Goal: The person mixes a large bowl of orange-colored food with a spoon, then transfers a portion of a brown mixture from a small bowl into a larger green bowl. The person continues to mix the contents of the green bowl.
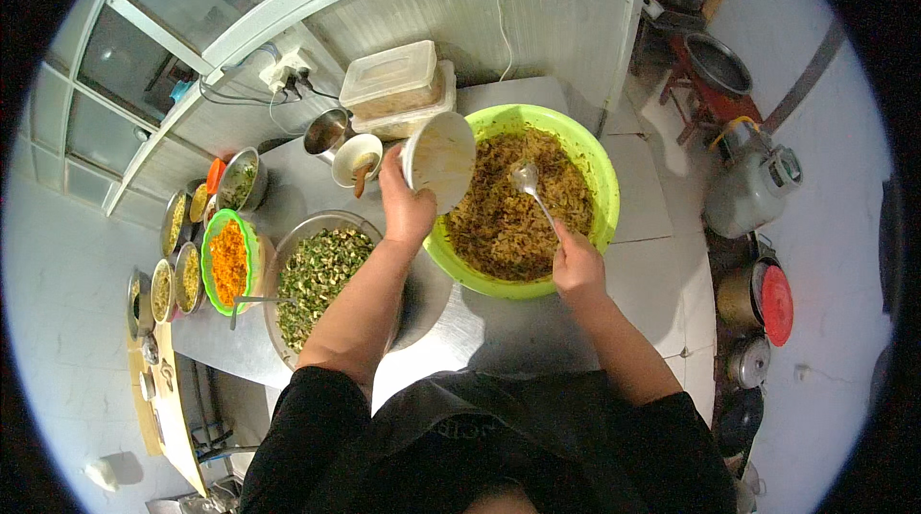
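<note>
My left hand [409,208] grips a white bowl [447,165] by its side. The bowl is tipped, its inside smeared with yellowish residue, and its lower rim overhangs the left edge of a large lime-green plastic basin [611,187]. My right hand [580,266] holds a metal spoon [545,208] by the handle, its head resting on the brown shredded mixture [504,241] in the basin. A pale lump sits in or beside the spoon's head. Left of my forearm stands a wide metal bowl [272,330] of chopped greens with pale cubes [324,277].
A small bowl [347,172] with a wooden-handled utensil, a metal pot [324,133] and stacked lidded plastic boxes [392,79] stand behind. A green-rimmed bowl [252,241] of orange shreds and several food bowls line the left. A gas cylinder [741,194] stands right on the floor.
</note>
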{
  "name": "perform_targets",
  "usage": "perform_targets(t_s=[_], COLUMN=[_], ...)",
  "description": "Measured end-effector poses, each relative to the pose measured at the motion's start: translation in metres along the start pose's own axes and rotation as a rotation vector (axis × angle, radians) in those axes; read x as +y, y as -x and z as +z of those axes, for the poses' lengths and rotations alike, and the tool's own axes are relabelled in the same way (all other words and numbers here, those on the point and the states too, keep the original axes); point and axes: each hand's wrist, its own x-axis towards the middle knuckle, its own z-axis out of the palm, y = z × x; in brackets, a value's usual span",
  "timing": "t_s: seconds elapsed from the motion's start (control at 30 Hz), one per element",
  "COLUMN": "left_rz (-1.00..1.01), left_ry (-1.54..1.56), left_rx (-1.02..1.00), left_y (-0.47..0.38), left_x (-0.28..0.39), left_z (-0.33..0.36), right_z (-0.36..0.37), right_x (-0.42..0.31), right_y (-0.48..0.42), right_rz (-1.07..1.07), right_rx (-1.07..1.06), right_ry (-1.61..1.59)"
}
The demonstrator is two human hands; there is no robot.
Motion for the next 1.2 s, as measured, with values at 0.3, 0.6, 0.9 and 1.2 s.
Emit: perform_targets(t_s=[0.3,0.6,0.9,1.2], left_rz=[-0.329,-0.526,-0.556,-0.533], left_ry=[0.333,0.642,0.716,0.800], left_rx=[0.057,0.254,0.222,0.275], left_y=[0.031,0.088,0.128,0.153], left_x=[-0.005,-0.035,-0.028,-0.020], left_z=[-0.036,-0.102,-0.128,-0.146], right_z=[0.011,-0.014,-0.026,-0.063], right_x=[0.018,-0.003,-0.008,-0.023], right_y=[-0.058,-0.028,-0.016,0.013], right_rz=[0.121,-0.069,-0.259,-0.107], right_rx=[-0.047,-0.091,-0.183,-0.158], right_ry=[-0.222,0.025,0.457,0.353])
